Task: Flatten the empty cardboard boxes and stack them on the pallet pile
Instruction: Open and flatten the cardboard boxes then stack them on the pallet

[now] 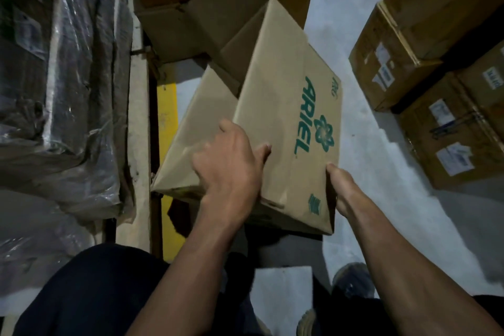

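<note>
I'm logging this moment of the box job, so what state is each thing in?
ARIEL box: still formed, not flat, tilted, held by both hands.
Left hand: grips the box's near left edge.
Right hand: holds the box's right edge, thumb on the printed face.
Opened boxes: flaps open, lying behind it.
Labelled boxes: closed, stacked at right.
Wrapped load: covered in plastic film.

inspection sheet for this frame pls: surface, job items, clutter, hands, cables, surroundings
surface: grey concrete floor, yellow painted line at left.
job's things: Ariel box held up off the floor, not yet flat; empty open boxes behind it.
clutter: white sheet on the floor by the feet.
hands: left hand grips the box's near edge; right hand holds its right corner.
cables: nothing seen.
surroundings: plastic-wrapped load at left; sealed labelled cartons at right.
</note>
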A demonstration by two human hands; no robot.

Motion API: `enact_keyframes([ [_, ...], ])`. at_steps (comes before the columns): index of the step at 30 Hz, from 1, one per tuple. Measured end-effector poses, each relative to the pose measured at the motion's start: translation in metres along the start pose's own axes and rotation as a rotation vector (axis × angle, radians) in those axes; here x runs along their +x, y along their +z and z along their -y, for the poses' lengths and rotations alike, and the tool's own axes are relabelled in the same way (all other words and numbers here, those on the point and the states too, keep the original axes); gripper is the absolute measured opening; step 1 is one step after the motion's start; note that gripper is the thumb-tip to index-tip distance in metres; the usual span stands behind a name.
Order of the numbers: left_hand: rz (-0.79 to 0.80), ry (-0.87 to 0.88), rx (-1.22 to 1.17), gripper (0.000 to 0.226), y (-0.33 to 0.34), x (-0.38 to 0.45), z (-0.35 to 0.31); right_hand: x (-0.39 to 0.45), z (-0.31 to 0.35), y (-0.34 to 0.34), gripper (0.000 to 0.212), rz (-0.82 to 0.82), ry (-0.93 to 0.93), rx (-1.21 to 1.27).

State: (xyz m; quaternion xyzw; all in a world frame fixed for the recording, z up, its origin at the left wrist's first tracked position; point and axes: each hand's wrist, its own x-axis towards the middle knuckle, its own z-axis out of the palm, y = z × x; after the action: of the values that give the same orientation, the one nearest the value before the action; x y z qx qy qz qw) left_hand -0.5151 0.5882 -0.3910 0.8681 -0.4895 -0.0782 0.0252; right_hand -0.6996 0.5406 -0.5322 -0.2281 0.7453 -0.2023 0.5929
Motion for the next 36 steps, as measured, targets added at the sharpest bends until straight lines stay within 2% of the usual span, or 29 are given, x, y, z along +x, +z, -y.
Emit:
enact_keyframes([
  [3, 0.036, 0.133, 0.016, 0.052, 0.018, -0.020, -0.010, -0.019, 0.009, -0.002, 0.047, 0.053, 0.049, -0.044],
  [6, 0.038, 0.243, -0.024, 0.049, 0.036, -0.038, -0.026, -0.043, 0.035, -0.004, 0.065, 0.092, -0.035, 0.071],
  [9, 0.007, 0.353, -0.069, 0.046, 0.048, -0.054, -0.038, -0.075, 0.066, -0.010, 0.049, 0.110, -0.178, -0.006],
  [11, 0.039, 0.414, -0.096, 0.043, 0.053, -0.059, -0.044, -0.093, 0.080, -0.014, 0.039, 0.121, -0.189, -0.121],
  [15, 0.094, 0.433, -0.103, 0.046, 0.051, -0.055, -0.045, -0.103, 0.070, -0.015, 0.049, 0.101, -0.151, -0.281],
  [19, 0.119, 0.478, -0.070, 0.042, 0.048, -0.057, -0.045, -0.107, 0.061, -0.005, 0.058, 0.083, -0.249, -0.314],
  [21, 0.143, 0.518, -0.078, 0.044, 0.047, -0.063, -0.046, -0.101, 0.061, -0.002, 0.063, 0.004, -0.271, -0.329],
  [25, 0.256, 0.624, -0.253, 0.039, 0.049, -0.059, -0.036, -0.096, 0.063, -0.010, 0.048, -0.108, -0.291, -0.390],
  [29, 0.375, 0.596, -0.396, 0.047, 0.063, -0.043, -0.025, -0.086, 0.059, -0.035, 0.066, -0.073, -0.246, -0.340],
  [31, 0.426, 0.561, -0.361, 0.054, 0.077, -0.029, -0.018, -0.076, 0.053, -0.048, 0.080, -0.070, -0.235, -0.326],
  [33, 0.433, 0.564, -0.257, 0.060, 0.092, -0.014, -0.008, -0.083, 0.053, -0.055, 0.072, -0.046, -0.234, -0.304],
  [36, 0.420, 0.573, -0.167, 0.063, 0.106, 0.006, 0.003, -0.092, 0.056, -0.059, 0.041, -0.031, -0.224, -0.279],
])
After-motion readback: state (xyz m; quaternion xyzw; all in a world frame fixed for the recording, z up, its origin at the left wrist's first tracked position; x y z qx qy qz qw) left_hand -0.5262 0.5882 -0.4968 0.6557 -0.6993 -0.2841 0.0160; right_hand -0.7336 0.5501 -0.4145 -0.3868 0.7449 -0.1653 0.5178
